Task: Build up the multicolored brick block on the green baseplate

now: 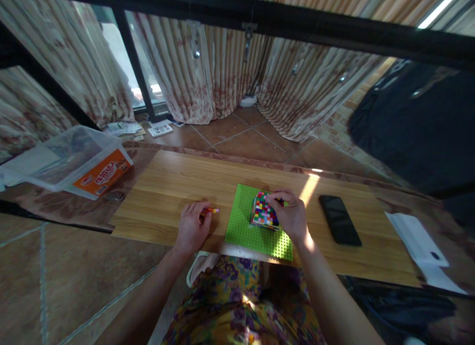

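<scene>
Brick block [264, 211] | multicoloured, square, stacked | on green baseplate [245, 231]

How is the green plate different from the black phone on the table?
The green plate is bright green and studded, while the black phone is dark and smooth. The plate is wider and squarish; the phone is narrow and long. A colourful brick block stands on the plate, with the right hand on it; nothing rests on the phone. The left hand holds small bricks beside the plate. Both lie flat on the wooden board.
</scene>
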A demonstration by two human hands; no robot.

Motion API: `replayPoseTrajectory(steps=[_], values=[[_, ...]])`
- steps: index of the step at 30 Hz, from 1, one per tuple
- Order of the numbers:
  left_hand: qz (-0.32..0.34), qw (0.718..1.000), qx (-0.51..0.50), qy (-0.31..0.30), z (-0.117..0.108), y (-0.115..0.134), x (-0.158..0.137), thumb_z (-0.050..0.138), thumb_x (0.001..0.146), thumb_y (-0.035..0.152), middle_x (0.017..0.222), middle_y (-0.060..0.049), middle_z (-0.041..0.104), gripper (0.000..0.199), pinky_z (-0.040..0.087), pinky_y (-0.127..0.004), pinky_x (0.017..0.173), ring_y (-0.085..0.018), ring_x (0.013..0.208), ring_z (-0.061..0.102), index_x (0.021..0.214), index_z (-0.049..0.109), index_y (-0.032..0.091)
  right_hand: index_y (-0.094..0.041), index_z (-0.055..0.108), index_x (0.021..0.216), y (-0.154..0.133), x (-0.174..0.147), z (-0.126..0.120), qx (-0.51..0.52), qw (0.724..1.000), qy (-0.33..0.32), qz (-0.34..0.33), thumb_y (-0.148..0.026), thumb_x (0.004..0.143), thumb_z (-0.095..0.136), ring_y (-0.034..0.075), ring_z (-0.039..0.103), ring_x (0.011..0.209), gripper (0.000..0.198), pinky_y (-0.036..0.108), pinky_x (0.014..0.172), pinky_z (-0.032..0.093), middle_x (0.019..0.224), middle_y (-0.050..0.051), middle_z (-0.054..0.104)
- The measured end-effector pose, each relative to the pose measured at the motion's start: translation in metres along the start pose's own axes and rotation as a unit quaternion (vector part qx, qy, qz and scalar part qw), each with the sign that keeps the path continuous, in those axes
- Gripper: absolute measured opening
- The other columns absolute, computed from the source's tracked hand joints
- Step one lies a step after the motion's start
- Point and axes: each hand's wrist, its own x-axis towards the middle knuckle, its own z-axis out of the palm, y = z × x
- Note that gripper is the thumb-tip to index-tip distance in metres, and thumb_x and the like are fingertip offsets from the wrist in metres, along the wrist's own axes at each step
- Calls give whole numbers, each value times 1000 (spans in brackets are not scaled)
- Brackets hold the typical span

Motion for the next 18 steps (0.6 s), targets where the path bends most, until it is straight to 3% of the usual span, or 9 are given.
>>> replayPoseTrajectory(steps=[5,10,12,15,18], values=[[-3,1000,-31,1,-5,-2,-5,53,82,22,109,-9,64,26,45,-40,93,-24,105,57,107,59,18,-23,73,74,-1,3,-6,-17,999,-33,13,-38,75,68,19,61,86,16,35,84,48,88,3,67],[-9,998,-69,11,-17,-8,-18,55,76,16,121,-10,58,40,42,-42,101,-24,114,53,117,54,17,-23,73,83,-31,-8,-3,-119,988,20,-95,-36,81,62,23,57,97,18,41,91,44,94,7,66],[-18,996,-85,10,-22,-11,-22,53,72,12,126,-11,55,48,40,-42,104,-24,118,51,119,52,17,-22,71,95,-48,-18,8,-103,988,-25,-115,-33,82,60,22,58,96,20,40,89,46,99,7,65],[-44,993,-105,4,-26,-13,-23,50,65,7,130,-11,52,57,37,-43,107,-24,123,47,121,51,17,-21,61,116,-70,-34,34,-68,975,-177,-113,-27,80,60,19,61,87,36,36,81,52,111,8,61],[-87,986,-141,23,-30,-10,-25,51,66,10,130,-11,53,55,35,-43,108,-24,124,47,121,53,17,-17,54,127,-81,-45,65,-89,959,-239,-127,-29,76,66,26,53,112,54,44,98,45,121,12,57]])
